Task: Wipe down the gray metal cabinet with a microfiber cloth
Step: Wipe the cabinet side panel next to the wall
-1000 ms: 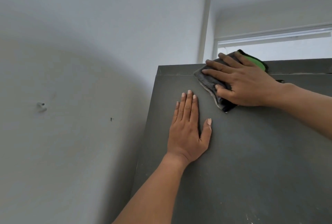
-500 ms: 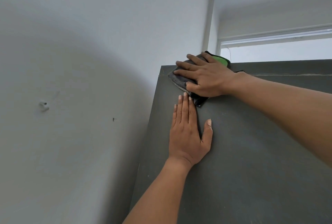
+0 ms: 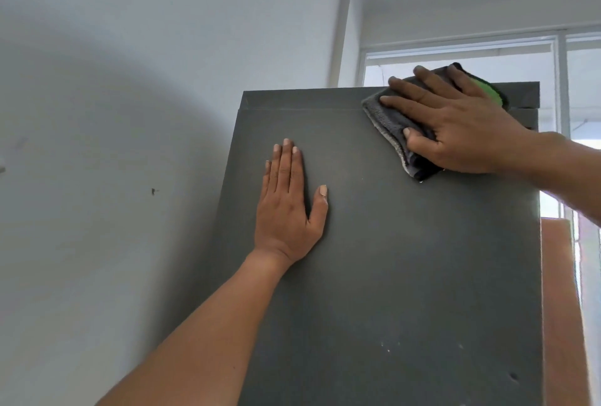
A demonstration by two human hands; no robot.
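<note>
Nearest to me, my left forearm runs up from the bottom of the view to my left hand [image 3: 287, 207], which lies flat on the side panel of the tall gray metal cabinet [image 3: 406, 275]. Its fingers are straight and close together, thumb splayed out, holding nothing; I judge it is there to brace me and steady the cabinet.

Low on the panel I see pale specks and a small dark mark near the right edge, so that lower stretch looks unwiped to me.

Further up and to the right, my right hand [image 3: 455, 125] presses the folded gray microfiber cloth with a green edge [image 3: 393, 125] against the panel's upper right corner, right across the seam under the top lip. The fingers are spread over the cloth and the thumb curls in on its lower fold, so the cloth is gripped as well as pushed flat. Part of it peeks above the cabinet's top edge.

The step in hand, as I read it, is wiping the top band of this panel. The next move calls for firm, even pressure while I sweep the cloth along or down in overlapping passes, working toward the speckled lower area, with the left hand shifted out of the cloth's path.

Beyond the cabinet stand the white wall [image 3: 113, 112] and a bright window [image 3: 455, 63].
</note>
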